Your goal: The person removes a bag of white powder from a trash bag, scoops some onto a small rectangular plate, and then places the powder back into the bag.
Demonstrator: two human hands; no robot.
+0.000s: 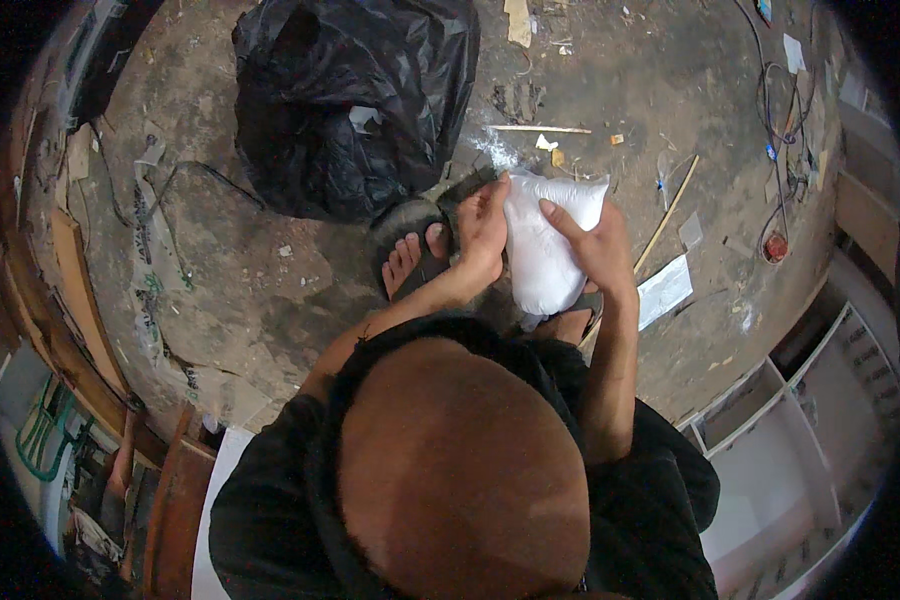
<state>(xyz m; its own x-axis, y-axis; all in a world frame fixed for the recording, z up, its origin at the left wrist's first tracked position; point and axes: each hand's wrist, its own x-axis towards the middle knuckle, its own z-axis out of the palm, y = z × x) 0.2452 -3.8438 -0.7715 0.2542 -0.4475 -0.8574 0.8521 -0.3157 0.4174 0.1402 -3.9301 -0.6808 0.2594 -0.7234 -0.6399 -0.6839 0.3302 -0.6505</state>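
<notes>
A plump clear plastic bag of white powder (548, 262) is held between my two hands, just above the floor near my feet. My left hand (483, 230) pinches its upper left edge with thumb and fingers closed together. My right hand (603, 248) grips the right side, thumb lying on top and the other fingers hidden behind the bag. White powder (496, 150) is scattered on the floor just beyond the bag's upper left corner. Beside my left hand, my foot in a dark sandal (410, 255) shows.
A large black plastic bag (355, 110) lies ahead on the left. Thin wooden sticks (670, 212), a white paper sheet (665, 291) and scraps litter the dirty floor. A cable (770, 130) trails at the far right. White shelving (770, 440) stands at the lower right, wooden boards (85, 290) at the left.
</notes>
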